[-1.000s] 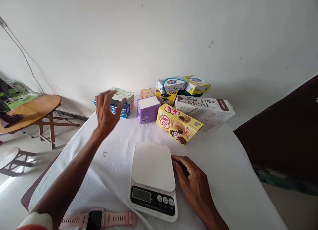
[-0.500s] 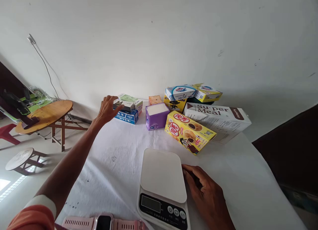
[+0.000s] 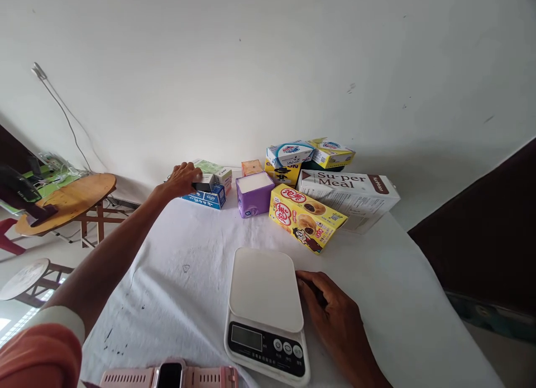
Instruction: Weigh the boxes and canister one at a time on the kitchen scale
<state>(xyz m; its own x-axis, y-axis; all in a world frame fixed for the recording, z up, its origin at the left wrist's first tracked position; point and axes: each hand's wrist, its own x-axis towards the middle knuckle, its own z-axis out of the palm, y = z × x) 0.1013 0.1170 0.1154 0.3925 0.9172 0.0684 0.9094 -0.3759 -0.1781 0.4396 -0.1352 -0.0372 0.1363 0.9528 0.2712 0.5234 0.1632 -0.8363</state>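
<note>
At the far left of the boxes, my left hand (image 3: 183, 178) is curled over a small black-and-white box (image 3: 205, 182), and its fingertips are partly hidden. That small box lies on a blue box (image 3: 212, 200), beside a green-and-white box (image 3: 221, 175). In front of me a white digital kitchen scale (image 3: 267, 290) stands with nothing on its platform and a dark display. At the scale's right edge, my right hand (image 3: 333, 310) rests on the cloth with bent fingers, thumb and index finger against the scale's side.
A purple pack (image 3: 254, 195), a yellow snack box (image 3: 307, 218) and a white "Su-per Meal" box (image 3: 349, 195) stand near the wall. Behind them is a stack with a blue-and-white box (image 3: 290, 153). A pink watch (image 3: 170, 374) lies at the near edge of the white cloth (image 3: 184, 231).
My left hand has come down onto the small black-and-white box and closed over it. My right hand stays at the scale's side. The whole view has shifted slightly.
</note>
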